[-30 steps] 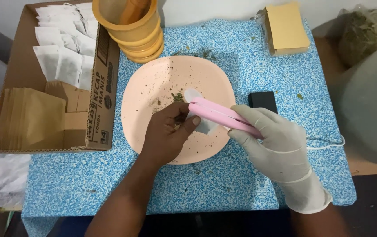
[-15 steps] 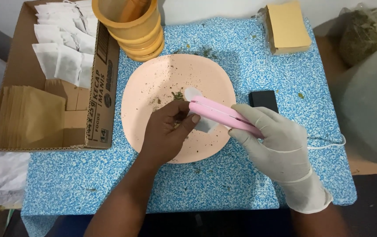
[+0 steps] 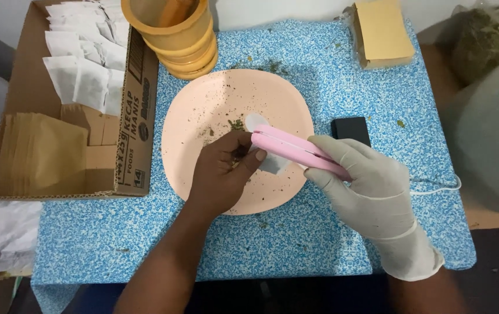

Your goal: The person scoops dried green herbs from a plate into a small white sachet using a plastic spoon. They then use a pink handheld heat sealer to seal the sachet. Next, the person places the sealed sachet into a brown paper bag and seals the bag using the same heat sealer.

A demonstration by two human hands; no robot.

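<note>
My bare left hand point(image 3: 223, 171) rests on a round pink plate point(image 3: 203, 110) and pinches a small white sachet point(image 3: 271, 163) at its edge. My right hand point(image 3: 369, 186), in a white glove, grips a pink clamp-shaped sealer point(image 3: 296, 150) whose jaws close over the top of that sachet. Dark herb crumbs are scattered over the plate near my fingers. The sachet is partly hidden by the sealer and my left fingers.
A cardboard box point(image 3: 127, 145) at left holds white sachets point(image 3: 84, 70) and brown envelopes point(image 3: 40, 154). Stacked yellow bowls point(image 3: 174, 35) stand behind the plate. A tan packet stack point(image 3: 383, 29), a black block point(image 3: 351, 129) and a bag of dried herbs point(image 3: 485, 35) lie to the right.
</note>
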